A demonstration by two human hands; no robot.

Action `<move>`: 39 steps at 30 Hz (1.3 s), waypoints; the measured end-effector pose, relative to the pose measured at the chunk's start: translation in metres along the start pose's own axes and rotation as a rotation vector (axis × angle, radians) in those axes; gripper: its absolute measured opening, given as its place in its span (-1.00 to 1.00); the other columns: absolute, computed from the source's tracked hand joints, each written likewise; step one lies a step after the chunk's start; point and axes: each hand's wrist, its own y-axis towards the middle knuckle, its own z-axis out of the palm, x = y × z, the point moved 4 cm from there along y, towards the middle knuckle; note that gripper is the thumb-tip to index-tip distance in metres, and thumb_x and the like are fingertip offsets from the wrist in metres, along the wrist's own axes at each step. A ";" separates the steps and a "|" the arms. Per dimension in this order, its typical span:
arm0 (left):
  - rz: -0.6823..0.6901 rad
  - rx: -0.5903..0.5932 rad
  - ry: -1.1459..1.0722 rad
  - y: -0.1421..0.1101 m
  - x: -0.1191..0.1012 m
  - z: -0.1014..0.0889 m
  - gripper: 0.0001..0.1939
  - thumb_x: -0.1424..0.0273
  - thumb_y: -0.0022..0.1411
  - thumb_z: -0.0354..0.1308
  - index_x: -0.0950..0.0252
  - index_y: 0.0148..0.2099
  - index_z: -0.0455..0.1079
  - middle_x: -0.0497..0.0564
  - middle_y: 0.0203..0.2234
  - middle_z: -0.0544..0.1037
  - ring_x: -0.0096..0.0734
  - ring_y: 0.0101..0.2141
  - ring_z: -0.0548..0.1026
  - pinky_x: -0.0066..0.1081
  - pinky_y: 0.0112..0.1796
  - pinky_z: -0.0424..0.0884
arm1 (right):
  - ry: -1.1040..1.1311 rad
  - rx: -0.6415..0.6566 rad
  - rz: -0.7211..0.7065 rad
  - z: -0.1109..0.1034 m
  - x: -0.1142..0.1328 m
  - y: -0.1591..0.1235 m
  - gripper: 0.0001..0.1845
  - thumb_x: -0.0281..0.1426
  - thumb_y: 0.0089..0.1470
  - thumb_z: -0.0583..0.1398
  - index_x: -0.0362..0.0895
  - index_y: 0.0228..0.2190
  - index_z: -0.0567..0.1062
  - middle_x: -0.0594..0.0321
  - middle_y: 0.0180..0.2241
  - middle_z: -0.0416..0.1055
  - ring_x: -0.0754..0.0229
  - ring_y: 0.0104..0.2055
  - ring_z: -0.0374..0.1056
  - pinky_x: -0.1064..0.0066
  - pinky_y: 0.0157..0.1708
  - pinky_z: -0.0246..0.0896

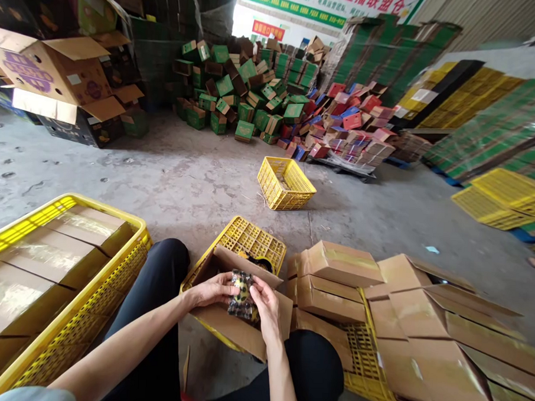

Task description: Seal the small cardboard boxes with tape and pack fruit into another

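Both my hands hold a small clear packet with a black and yellow pattern (242, 296) over an open brown cardboard box (226, 323). My left hand (213, 290) grips the packet's left side, fingers curled. My right hand (266, 307) pinches its right edge. The box rests in a yellow plastic crate (248, 238) between my knees, with dark items inside at the back.
A yellow crate (73, 322) of taped cartons stands at my left. Sealed and open brown boxes (335, 280) lie stacked at my right. A small yellow basket (285, 182) sits on the concrete floor ahead. Piles of green and red cartons (272, 100) fill the back.
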 end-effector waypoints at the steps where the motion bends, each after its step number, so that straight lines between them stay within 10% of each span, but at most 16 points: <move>1: 0.000 0.002 -0.003 0.000 0.000 0.001 -0.39 0.31 0.12 0.55 0.28 0.18 0.50 0.24 0.02 0.58 -0.04 -0.02 0.61 -0.16 -0.01 0.50 | 0.008 0.003 0.010 0.000 -0.001 0.000 -0.38 -0.01 -0.19 0.52 -0.02 -0.10 0.69 0.15 -0.19 0.67 -0.07 -0.06 0.56 0.11 0.07 0.44; 14: -0.041 0.018 0.001 0.000 0.001 -0.001 -0.42 0.32 0.14 0.53 0.29 0.18 0.50 0.20 -0.02 0.60 -0.17 -0.10 0.62 -0.28 -0.06 0.47 | 0.082 0.031 0.056 0.004 0.014 -0.009 -0.51 0.04 -0.17 0.50 -0.05 -0.33 0.66 0.20 -0.29 0.61 0.07 -0.27 0.48 0.35 -0.32 0.42; 25: -0.047 0.008 0.047 -0.001 0.007 0.004 -0.49 0.15 0.26 0.42 0.27 0.16 0.51 0.17 0.00 0.60 -0.18 -0.02 0.57 -0.30 0.01 0.40 | -0.020 0.137 -0.047 0.003 0.020 -0.013 -0.63 -0.02 -0.06 0.47 -0.06 -0.41 0.67 0.26 -0.42 0.55 0.15 -0.35 0.40 0.35 -0.25 0.36; 39: -0.021 0.104 0.042 -0.004 0.000 0.013 -0.41 0.24 0.15 0.52 0.30 0.19 0.51 0.22 0.02 0.61 -0.11 -0.03 0.60 -0.26 0.01 0.43 | 0.082 -0.034 -0.001 -0.005 0.019 -0.009 -0.53 0.04 -0.19 0.50 -0.05 -0.38 0.64 0.25 -0.43 0.55 0.15 -0.41 0.44 0.41 -0.50 0.35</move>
